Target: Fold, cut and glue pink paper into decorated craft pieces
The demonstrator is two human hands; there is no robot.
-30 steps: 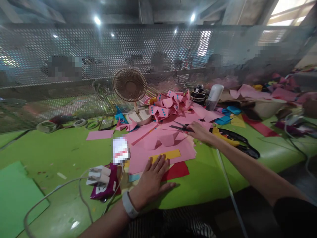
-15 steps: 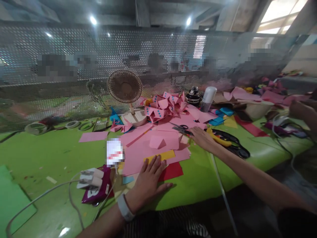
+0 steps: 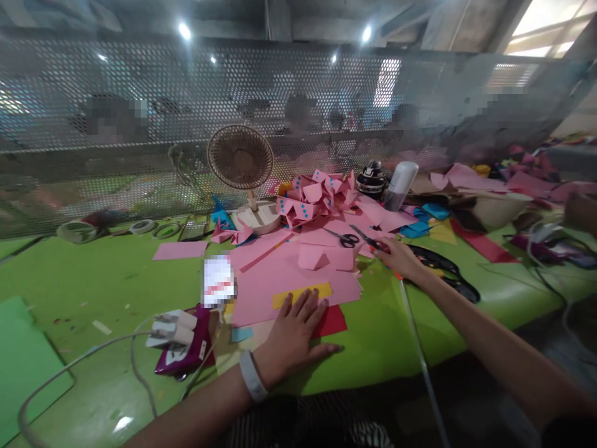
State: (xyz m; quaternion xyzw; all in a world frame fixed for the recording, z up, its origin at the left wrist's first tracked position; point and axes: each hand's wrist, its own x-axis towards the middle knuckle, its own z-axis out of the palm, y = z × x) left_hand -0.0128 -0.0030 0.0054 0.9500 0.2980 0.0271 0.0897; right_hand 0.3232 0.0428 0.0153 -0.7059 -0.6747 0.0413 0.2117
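My left hand (image 3: 298, 330), with a pale wristband, lies flat with fingers spread at the table's front. Its fingertips touch a yellow paper strip (image 3: 298, 295) on a large pink sheet (image 3: 256, 298); a red paper piece (image 3: 333, 322) shows beside them. My right hand (image 3: 400, 258) is closed round a dark pointed tool (image 3: 365, 236) with orange on its handle; its exact kind is unclear. Black-handled scissors (image 3: 347, 240) lie left of that tool. A folded pink paper piece (image 3: 321, 257) sits between my hands.
A fan (image 3: 242, 158) and a pile of folded pink pieces (image 3: 317, 196) stand behind. Chargers (image 3: 172, 330) with cables lie left, near a phone-like screen (image 3: 218, 280). A black looped object (image 3: 450, 274) lies right. A pale rod (image 3: 420, 348) overhangs the table edge.
My right hand has moved right, drawing the dark tool away from beside the scissors and turning it. My left hand stays flat on the papers. The view has shifted slightly.
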